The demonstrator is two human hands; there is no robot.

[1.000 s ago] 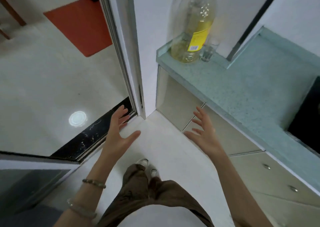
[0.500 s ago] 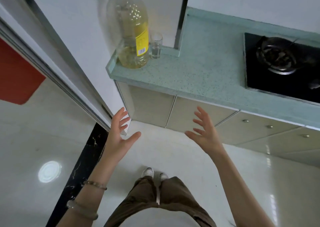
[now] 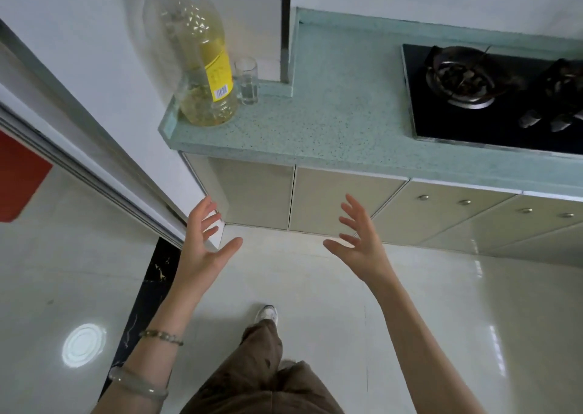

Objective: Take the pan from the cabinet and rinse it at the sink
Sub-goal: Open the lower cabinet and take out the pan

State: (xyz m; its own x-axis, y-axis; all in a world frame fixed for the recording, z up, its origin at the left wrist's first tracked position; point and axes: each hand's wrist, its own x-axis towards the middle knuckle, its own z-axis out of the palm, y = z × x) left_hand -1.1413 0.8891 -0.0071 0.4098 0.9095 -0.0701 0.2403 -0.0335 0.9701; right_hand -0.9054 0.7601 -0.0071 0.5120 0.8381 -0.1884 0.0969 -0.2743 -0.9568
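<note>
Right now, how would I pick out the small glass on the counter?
Find the pale green speckled counter; at its left end stands a tall bottle with a yellow label. The glass stands just right of it: short, clear, unlabelled.

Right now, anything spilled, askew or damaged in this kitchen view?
Nothing stands out. The oil bottle and glass stand upright on the countertop, cabinet doors are shut, floor shows no spill. Left hand and right hand are open, empty.
</note>
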